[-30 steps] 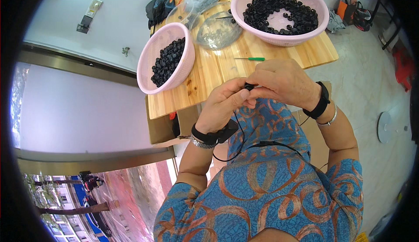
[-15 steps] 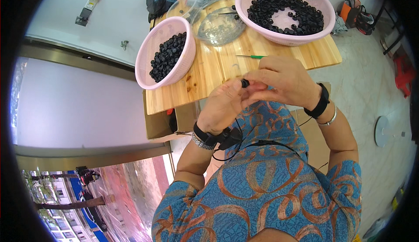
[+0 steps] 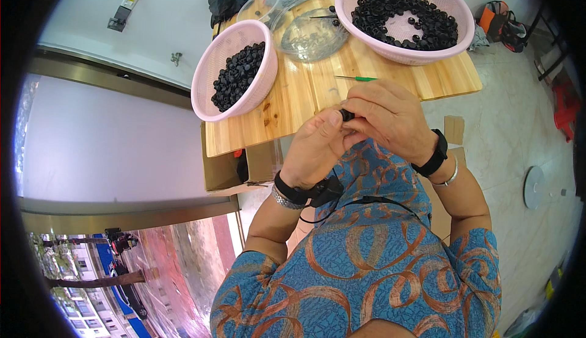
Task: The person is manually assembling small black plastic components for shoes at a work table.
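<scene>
Between my two hands, just off the near edge of the wooden table, is a small round black part. My left hand pinches it between thumb and fingers. My right hand closes on the same part from the right, its fingertips against it. The part's exact kind is too small to tell, and the fingers cover much of it. Beyond my right hand a thin tool with a green handle lies on the table.
A pink basket of small black parts stands at the table's left, and a larger pink basket of them at the far right. Between them sits a clear plastic tray. The wooden table has a cardboard box below.
My right hand has moved in closer to the left, and its fingers now bear on the black part. My left hand keeps its pinch nearly in place. The view has shifted slightly.
</scene>
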Action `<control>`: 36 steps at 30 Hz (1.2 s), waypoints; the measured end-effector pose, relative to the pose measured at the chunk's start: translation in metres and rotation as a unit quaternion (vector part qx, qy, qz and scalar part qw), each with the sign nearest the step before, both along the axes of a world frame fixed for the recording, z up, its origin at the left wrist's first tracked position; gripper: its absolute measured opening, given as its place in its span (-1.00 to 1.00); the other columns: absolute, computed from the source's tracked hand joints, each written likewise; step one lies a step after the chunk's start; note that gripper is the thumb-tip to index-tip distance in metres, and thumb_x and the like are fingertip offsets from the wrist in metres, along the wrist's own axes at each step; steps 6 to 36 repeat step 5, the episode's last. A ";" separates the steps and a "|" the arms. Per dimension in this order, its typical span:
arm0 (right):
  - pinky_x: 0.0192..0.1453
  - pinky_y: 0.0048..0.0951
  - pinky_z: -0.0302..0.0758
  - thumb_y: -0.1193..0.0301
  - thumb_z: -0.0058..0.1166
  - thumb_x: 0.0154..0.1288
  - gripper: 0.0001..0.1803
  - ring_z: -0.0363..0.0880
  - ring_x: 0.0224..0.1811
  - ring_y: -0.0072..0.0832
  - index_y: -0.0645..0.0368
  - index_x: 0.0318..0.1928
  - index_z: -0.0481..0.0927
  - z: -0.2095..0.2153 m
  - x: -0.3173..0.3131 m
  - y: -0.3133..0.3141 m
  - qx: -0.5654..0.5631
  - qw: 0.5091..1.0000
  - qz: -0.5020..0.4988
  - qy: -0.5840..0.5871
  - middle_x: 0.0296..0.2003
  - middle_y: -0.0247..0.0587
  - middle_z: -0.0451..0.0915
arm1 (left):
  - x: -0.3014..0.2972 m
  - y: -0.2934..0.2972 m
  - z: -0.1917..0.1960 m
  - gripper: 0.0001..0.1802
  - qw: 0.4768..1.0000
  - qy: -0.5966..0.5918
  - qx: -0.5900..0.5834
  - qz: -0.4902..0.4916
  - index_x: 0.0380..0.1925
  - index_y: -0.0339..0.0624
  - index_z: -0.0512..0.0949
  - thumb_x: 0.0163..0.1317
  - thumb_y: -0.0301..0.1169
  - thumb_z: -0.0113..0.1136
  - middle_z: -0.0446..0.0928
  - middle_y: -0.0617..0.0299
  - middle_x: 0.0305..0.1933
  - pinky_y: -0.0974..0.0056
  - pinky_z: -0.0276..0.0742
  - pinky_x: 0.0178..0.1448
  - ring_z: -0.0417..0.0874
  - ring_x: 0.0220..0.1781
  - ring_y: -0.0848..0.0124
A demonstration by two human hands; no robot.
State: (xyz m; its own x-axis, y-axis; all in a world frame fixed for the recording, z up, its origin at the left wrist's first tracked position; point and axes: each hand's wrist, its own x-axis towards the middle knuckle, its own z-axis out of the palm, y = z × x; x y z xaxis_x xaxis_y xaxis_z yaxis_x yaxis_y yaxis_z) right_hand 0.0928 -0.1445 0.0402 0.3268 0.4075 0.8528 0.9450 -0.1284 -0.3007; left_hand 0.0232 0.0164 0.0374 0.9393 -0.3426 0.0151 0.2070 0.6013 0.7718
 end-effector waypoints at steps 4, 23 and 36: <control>-0.16 -0.36 0.47 0.39 0.21 -0.10 -0.71 0.51 -0.23 -0.27 0.16 -0.28 0.53 0.001 -0.004 -0.001 -0.017 1.000 -0.003 0.010 -0.24 -0.23 0.51 | -0.004 -0.007 -0.003 -0.58 0.998 -0.029 0.032 0.048 0.03 -0.37 0.31 0.36 -0.23 -0.15 0.42 0.01 0.01 0.16 0.31 0.21 0.45 0.08 0.26; -0.13 -0.36 0.47 0.39 0.20 -0.09 -0.71 0.51 -0.21 -0.26 0.15 -0.27 0.54 0.001 -0.004 -0.002 -0.024 1.000 0.000 0.016 -0.23 -0.22 0.51 | -0.005 -0.008 -0.004 -0.59 0.997 -0.037 0.043 0.058 0.03 -0.37 0.31 0.37 -0.24 -0.16 0.42 0.01 0.02 0.16 0.29 0.23 0.44 0.09 0.26; -0.13 -0.36 0.47 0.39 0.20 -0.09 -0.71 0.51 -0.21 -0.26 0.15 -0.27 0.54 0.001 -0.004 -0.002 -0.024 1.000 0.000 0.016 -0.23 -0.22 0.51 | -0.005 -0.008 -0.004 -0.59 0.997 -0.037 0.043 0.058 0.03 -0.37 0.31 0.37 -0.24 -0.16 0.42 0.01 0.02 0.16 0.29 0.23 0.44 0.09 0.26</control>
